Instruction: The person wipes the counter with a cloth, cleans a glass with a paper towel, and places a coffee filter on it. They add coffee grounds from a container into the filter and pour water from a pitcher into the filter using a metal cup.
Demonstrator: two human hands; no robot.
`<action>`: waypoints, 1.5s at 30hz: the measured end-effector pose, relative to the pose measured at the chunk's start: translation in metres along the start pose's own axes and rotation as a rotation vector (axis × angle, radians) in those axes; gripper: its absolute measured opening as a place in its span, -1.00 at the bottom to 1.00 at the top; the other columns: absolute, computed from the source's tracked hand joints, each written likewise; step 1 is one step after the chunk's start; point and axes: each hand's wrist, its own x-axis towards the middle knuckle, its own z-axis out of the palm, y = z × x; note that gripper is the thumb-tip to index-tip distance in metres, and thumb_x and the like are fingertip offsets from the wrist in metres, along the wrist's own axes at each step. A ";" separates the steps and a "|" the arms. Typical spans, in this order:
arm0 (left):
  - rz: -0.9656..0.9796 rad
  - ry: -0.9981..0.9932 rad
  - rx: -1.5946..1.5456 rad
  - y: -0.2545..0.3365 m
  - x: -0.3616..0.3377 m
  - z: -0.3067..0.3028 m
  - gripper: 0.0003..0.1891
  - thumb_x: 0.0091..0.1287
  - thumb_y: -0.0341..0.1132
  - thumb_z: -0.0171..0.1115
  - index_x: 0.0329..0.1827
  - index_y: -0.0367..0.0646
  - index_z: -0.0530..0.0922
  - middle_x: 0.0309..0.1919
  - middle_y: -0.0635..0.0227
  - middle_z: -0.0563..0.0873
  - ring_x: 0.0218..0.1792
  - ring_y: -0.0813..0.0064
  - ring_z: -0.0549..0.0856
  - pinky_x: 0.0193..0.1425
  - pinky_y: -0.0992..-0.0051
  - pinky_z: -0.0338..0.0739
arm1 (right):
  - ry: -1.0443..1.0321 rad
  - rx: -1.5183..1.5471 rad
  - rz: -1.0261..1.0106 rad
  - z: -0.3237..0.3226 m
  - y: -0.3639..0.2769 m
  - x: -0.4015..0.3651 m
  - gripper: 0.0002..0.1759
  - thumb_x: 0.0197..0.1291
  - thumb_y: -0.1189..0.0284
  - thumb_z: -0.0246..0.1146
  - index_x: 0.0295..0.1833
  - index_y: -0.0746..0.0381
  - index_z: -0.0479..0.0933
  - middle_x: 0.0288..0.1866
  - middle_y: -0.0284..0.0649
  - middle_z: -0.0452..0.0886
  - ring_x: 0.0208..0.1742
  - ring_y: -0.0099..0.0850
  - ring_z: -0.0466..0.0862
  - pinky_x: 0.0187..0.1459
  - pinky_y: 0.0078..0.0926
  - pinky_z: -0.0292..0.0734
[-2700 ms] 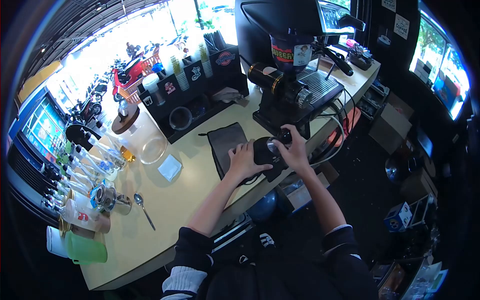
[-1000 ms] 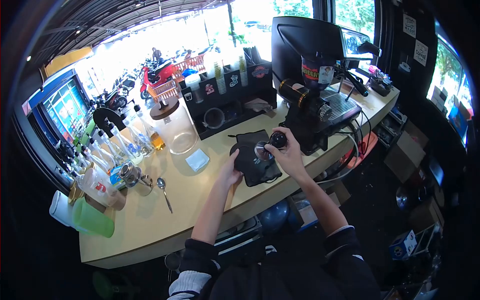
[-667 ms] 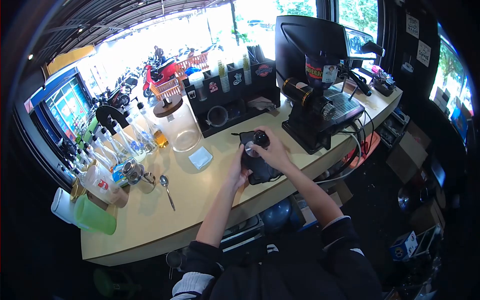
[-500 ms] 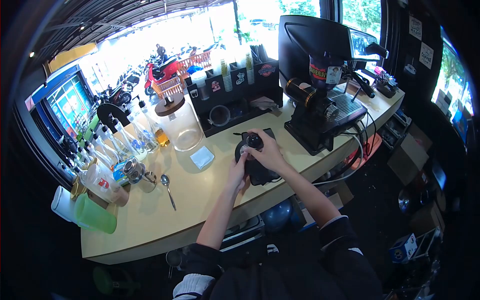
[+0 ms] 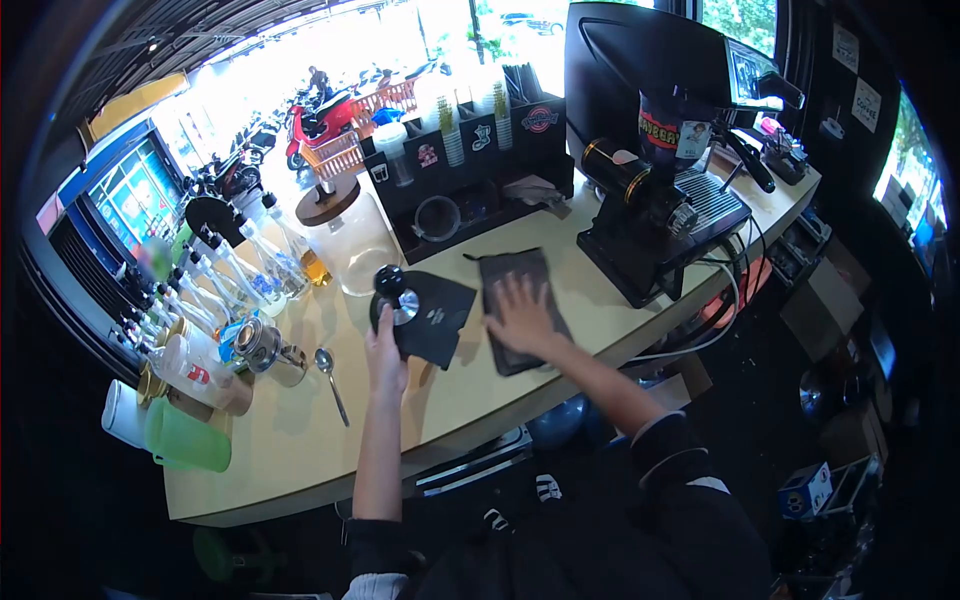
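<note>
We stand at a pale curved counter (image 5: 300, 440) over a dark floor (image 5: 770, 390). Bright daylight pours through the open front (image 5: 330, 45), where we see parked motorbikes (image 5: 318, 125); a window (image 5: 922, 190) glows at right.

Single head-worn fisheye view, looking forward and steeply down from close above the counter (image 5: 300, 470), forearms entering from the lower frame.

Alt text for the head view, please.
The person's left hand holds a black-knobbed tamper with a black cloth above a beige counter, while the right hand lies flat on a dark mat. A black coffee grinder stands to the right.
</note>
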 end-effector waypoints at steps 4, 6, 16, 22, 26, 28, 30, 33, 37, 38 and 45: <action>0.003 0.037 0.033 0.015 -0.004 -0.013 -0.65 0.41 -0.20 0.12 0.13 -0.24 0.45 -0.06 0.29 0.65 -0.11 0.46 0.69 -0.07 0.47 0.63 | -0.120 0.087 -0.474 0.000 -0.019 -0.004 -0.25 0.28 -0.11 -0.11 0.46 0.09 0.14 0.54 -0.04 0.00 0.52 0.03 0.00 0.41 0.24 -0.22; -0.005 0.060 -0.005 0.016 -0.001 -0.022 -0.66 0.41 -0.20 0.11 0.13 -0.23 0.45 -0.05 0.28 0.64 -0.09 0.46 0.68 -0.05 0.46 0.63 | -0.105 0.069 -0.500 0.003 0.013 0.024 -0.26 0.29 -0.11 -0.11 0.46 0.06 0.15 0.54 -0.08 0.01 0.52 -0.01 0.02 0.42 0.20 -0.19; 0.012 0.128 0.028 0.029 -0.027 -0.022 -0.70 0.43 -0.27 0.08 0.12 -0.24 0.46 0.00 0.30 0.62 -0.01 0.48 0.64 0.03 0.46 0.58 | 0.074 -0.110 0.561 -0.001 0.111 0.160 -0.19 0.30 -0.09 -0.23 0.49 0.22 0.01 0.55 0.00 -0.06 0.55 0.04 -0.15 0.42 0.25 -0.35; 0.011 0.134 0.045 0.034 -0.025 -0.029 -0.67 0.45 -0.23 0.06 0.16 -0.22 0.45 -0.01 0.33 0.62 -0.02 0.52 0.64 0.04 0.49 0.56 | 0.109 -0.078 0.405 0.009 0.064 0.125 -0.27 0.30 -0.01 -0.18 0.46 0.20 0.08 0.52 0.05 -0.01 0.53 0.08 -0.12 0.41 0.29 -0.33; -0.004 0.084 0.005 0.027 -0.010 -0.013 -0.63 0.42 -0.15 0.11 0.12 -0.23 0.48 -0.04 0.31 0.65 -0.09 0.50 0.68 -0.03 0.49 0.59 | -0.042 -0.056 -0.319 0.006 -0.002 0.038 -0.34 0.31 -0.01 -0.11 0.44 0.07 0.18 0.52 -0.06 0.03 0.51 0.02 0.02 0.41 0.23 -0.14; -0.028 0.050 0.000 0.023 -0.006 -0.002 -0.62 0.41 -0.14 0.11 0.11 -0.25 0.48 -0.07 0.31 0.66 -0.10 0.50 0.68 -0.04 0.49 0.59 | 0.018 0.104 -0.564 0.004 -0.003 -0.001 -0.36 0.27 -0.02 -0.04 0.39 0.04 0.25 0.49 -0.12 0.12 0.48 -0.06 0.12 0.41 0.17 -0.08; -0.056 0.009 0.002 0.018 -0.006 0.003 -0.61 0.41 -0.12 0.12 0.11 -0.26 0.47 -0.06 0.31 0.65 -0.10 0.49 0.68 -0.02 0.47 0.59 | 0.006 0.086 -0.437 -0.015 0.033 -0.008 -0.36 0.28 -0.03 -0.04 0.39 0.03 0.27 0.49 -0.14 0.16 0.50 -0.12 0.11 0.43 0.10 -0.10; -0.094 -0.018 0.005 0.019 -0.011 0.005 -0.60 0.41 -0.12 0.12 0.13 -0.25 0.46 -0.05 0.30 0.64 -0.08 0.48 0.67 0.01 0.45 0.57 | 0.194 -0.005 0.031 -0.026 0.105 -0.025 -0.35 0.29 -0.02 -0.04 0.39 0.09 0.25 0.46 -0.08 0.19 0.48 -0.06 0.14 0.41 0.12 -0.05; -0.063 -0.009 0.002 0.023 -0.020 -0.007 -0.61 0.41 -0.12 0.12 0.13 -0.23 0.46 -0.05 0.31 0.64 -0.07 0.48 0.66 0.03 0.44 0.57 | 0.228 -0.101 0.243 -0.014 0.083 -0.057 -0.30 0.32 0.00 -0.11 0.42 0.22 0.16 0.49 0.05 0.08 0.50 0.03 0.06 0.41 0.18 -0.12; -0.051 -0.017 -0.001 0.025 -0.023 -0.011 -0.61 0.41 -0.12 0.12 0.13 -0.23 0.46 -0.05 0.31 0.64 -0.07 0.48 0.66 0.03 0.44 0.57 | 0.216 -0.100 0.262 -0.014 0.057 -0.059 -0.31 0.32 0.01 -0.11 0.43 0.19 0.16 0.50 0.06 0.06 0.50 0.05 0.04 0.38 0.24 -0.12; -0.047 0.002 0.006 0.044 -0.037 -0.028 -0.63 0.41 -0.13 0.11 0.11 -0.20 0.48 -0.10 0.34 0.66 -0.11 0.49 0.68 -0.01 0.47 0.59 | -0.023 0.134 -0.565 -0.020 -0.048 -0.099 -0.40 0.31 0.01 -0.03 0.40 0.01 0.27 0.47 -0.12 0.17 0.50 -0.10 0.12 0.43 0.07 -0.07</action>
